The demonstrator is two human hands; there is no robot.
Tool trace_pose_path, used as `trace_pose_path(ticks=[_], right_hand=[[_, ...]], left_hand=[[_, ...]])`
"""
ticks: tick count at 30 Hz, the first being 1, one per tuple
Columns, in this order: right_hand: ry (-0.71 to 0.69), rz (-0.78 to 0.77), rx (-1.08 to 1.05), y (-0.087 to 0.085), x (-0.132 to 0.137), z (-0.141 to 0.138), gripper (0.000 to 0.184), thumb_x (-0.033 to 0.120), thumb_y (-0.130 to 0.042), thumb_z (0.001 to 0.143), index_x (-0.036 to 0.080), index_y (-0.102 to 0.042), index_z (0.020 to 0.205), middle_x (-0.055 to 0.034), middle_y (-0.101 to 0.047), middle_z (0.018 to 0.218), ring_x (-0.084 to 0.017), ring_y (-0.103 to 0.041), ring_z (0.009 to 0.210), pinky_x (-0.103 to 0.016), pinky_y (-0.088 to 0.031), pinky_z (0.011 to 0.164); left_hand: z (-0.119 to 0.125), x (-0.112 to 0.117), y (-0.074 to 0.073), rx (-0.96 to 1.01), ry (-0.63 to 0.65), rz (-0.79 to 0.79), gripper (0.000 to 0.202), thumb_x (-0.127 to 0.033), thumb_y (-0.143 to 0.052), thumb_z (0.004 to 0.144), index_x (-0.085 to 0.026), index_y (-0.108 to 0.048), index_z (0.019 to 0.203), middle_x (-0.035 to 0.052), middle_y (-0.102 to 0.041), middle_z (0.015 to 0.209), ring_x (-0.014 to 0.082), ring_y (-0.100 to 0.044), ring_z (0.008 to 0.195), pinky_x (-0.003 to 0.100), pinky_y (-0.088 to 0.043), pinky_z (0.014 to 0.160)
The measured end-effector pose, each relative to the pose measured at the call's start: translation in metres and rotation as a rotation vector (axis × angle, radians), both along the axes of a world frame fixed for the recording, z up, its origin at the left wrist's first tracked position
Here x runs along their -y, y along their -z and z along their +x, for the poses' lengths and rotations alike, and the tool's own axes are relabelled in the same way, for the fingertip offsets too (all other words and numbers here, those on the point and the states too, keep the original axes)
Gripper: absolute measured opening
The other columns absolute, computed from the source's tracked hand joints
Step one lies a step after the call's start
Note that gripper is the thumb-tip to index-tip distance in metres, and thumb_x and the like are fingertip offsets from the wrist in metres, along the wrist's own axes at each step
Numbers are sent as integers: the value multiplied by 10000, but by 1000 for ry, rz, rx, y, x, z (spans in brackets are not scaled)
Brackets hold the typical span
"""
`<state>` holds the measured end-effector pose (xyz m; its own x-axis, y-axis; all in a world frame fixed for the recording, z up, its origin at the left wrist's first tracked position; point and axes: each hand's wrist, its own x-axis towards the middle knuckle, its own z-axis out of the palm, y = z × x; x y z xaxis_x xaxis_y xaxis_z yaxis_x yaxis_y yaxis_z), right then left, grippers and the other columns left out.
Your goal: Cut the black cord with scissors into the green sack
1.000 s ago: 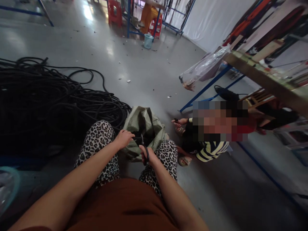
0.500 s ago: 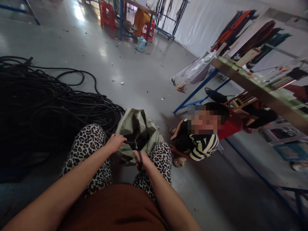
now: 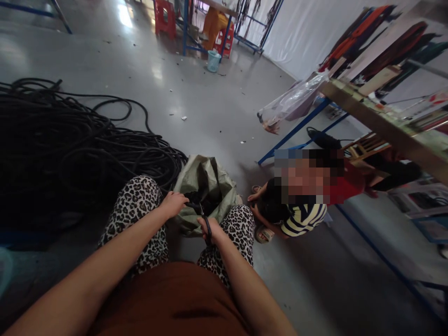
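Observation:
My left hand (image 3: 175,204) is closed around a short piece of black cord (image 3: 192,204), whose end sticks out toward the right. My right hand (image 3: 214,232) grips a pair of scissors (image 3: 207,227) by the black handles, with the blades pointing up at the cord's end. Whether the blades touch the cord is too small to tell. Both hands are above the near side of an open grey-green woven sack (image 3: 227,189), between my knees. Dark pieces (image 3: 210,198) lie inside the sack.
A large heap of black cord (image 3: 87,144) spreads over the floor at left. To the right a person in a striped shirt (image 3: 304,219) crouches close to the sack, beside a blue-legged work table (image 3: 371,114). Farther off stand a small blue bucket (image 3: 213,61) and red stools (image 3: 164,19).
The whole view has shifted, so the scene sits slightly farther right. My hands keep nearly the same places over the sack, still holding the cord and the scissors.

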<state>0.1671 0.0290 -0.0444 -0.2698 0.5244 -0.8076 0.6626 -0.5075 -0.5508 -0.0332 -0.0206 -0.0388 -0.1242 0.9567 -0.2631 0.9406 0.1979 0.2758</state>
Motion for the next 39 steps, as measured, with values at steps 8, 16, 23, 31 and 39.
trace_pose_path(ticks=[8,16,23,31,39], right_hand=[[54,-9,38,-11,-2,-1,359,308,-621,1038,169,-559,712,54,-447,479,-74,-392,320,-170,-349,312],[111,-262,-72,-15,-2,5,527,607,-477,1075,164,-561,805,6,-556,565,-136,-569,397,-241,-520,411],[97,-317,-157,-12,0,2,536,593,-483,1082,154,-577,789,-13,-600,609,-138,-621,465,-227,-531,469],[103,-309,-166,-14,-1,1,525,591,-517,1070,162,-577,773,-14,-599,616,-137,-618,477,-236,-537,480],[119,-290,-162,-32,1,-4,487,542,-531,1083,161,-565,782,-8,-597,617,-121,-614,466,-222,-551,502]], left_hand=[[2,0,-11,-55,-41,-32,300,-181,-624,936,-290,-787,1164,70,-775,1226,276,-639,1227,412,-394,1013],[0,-1,-12,-82,-123,73,278,-212,-607,969,-290,-772,1178,52,-779,1214,258,-639,1195,408,-412,986],[-1,-1,-7,-46,-97,122,292,-206,-624,948,-302,-773,1180,41,-774,1226,255,-637,1192,415,-418,983],[-1,0,-5,13,-42,133,287,-201,-631,927,-304,-784,1146,36,-784,1195,244,-655,1176,400,-426,974],[-1,1,-5,45,-21,123,263,-215,-647,921,-303,-790,1123,48,-786,1179,246,-674,1165,383,-442,962]])
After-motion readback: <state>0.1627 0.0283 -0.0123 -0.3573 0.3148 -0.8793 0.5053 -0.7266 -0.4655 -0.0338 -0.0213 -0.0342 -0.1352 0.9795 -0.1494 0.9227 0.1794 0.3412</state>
